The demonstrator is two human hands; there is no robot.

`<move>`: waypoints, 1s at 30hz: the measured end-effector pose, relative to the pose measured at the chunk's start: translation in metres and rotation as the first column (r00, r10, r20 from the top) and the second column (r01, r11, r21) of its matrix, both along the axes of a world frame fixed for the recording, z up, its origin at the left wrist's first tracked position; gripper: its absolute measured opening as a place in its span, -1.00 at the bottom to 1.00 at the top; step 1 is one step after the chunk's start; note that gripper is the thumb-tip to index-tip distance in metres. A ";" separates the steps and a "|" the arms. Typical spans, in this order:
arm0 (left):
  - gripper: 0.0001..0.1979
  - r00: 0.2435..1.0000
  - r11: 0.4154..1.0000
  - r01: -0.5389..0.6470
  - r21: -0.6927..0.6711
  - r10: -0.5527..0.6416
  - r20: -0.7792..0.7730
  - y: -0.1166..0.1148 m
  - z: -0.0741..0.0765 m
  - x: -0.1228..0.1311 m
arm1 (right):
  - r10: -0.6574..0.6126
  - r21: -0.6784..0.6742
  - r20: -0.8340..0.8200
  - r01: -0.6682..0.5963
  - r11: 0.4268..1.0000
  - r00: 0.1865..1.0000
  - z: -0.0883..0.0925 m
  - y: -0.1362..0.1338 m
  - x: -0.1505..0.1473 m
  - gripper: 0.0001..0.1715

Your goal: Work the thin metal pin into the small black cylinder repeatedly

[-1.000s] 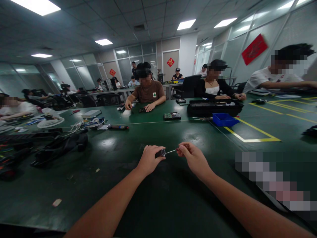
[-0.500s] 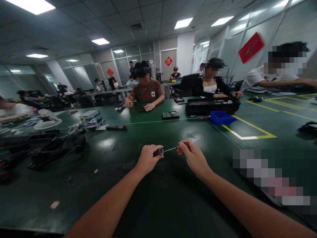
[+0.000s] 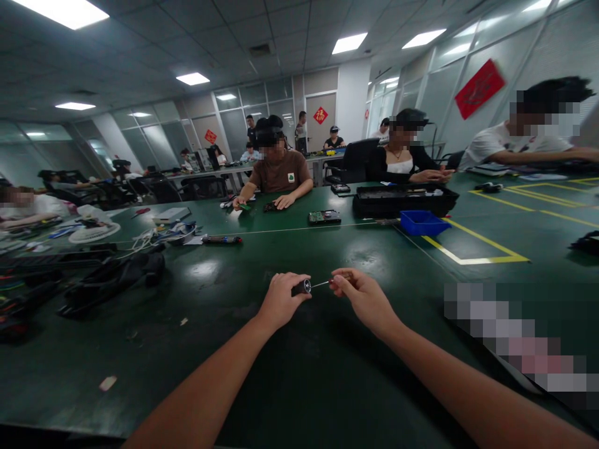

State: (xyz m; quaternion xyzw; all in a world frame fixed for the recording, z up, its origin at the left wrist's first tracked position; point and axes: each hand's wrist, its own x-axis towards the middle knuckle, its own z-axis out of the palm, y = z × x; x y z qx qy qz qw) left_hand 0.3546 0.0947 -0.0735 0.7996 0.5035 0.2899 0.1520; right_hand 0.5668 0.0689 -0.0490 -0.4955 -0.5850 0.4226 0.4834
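Observation:
My left hand (image 3: 279, 301) is closed around a small dark cylinder with a silver end (image 3: 303, 287), held just above the green table (image 3: 290, 374). My right hand (image 3: 362, 298) pinches a thin tool with a reddish handle (image 3: 333, 280). Its fine metal shaft (image 3: 320, 284) points left and its tip meets the cylinder's silver end. Both hands are close together at the table's middle, a few centimetres apart.
A black bag (image 3: 112, 277) and cables lie at the left. Further back are a blue bin (image 3: 425, 222), a black tray (image 3: 405, 201), a circuit board (image 3: 324, 217) and yellow floor-tape lines (image 3: 472, 255). Several people sit around the tables. A blurred patch covers the right foreground.
My right hand has moved slightly left, bringing the tool's handle closer to the cylinder. The view has shifted a little; a person across the table has moved a hand.

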 end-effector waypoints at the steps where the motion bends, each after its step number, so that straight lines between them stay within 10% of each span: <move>1: -0.58 1.000 1.000 -0.003 0.001 0.003 0.004 0.000 0.000 0.000 | -0.001 -0.003 -0.006 0.001 1.000 1.000 0.000 0.000 0.000 -0.74; 30: -0.59 1.000 0.999 0.005 -0.043 -0.004 0.014 0.003 -0.003 0.001 | -0.160 0.111 0.137 0.145 0.983 0.978 -0.007 0.002 0.006 -0.71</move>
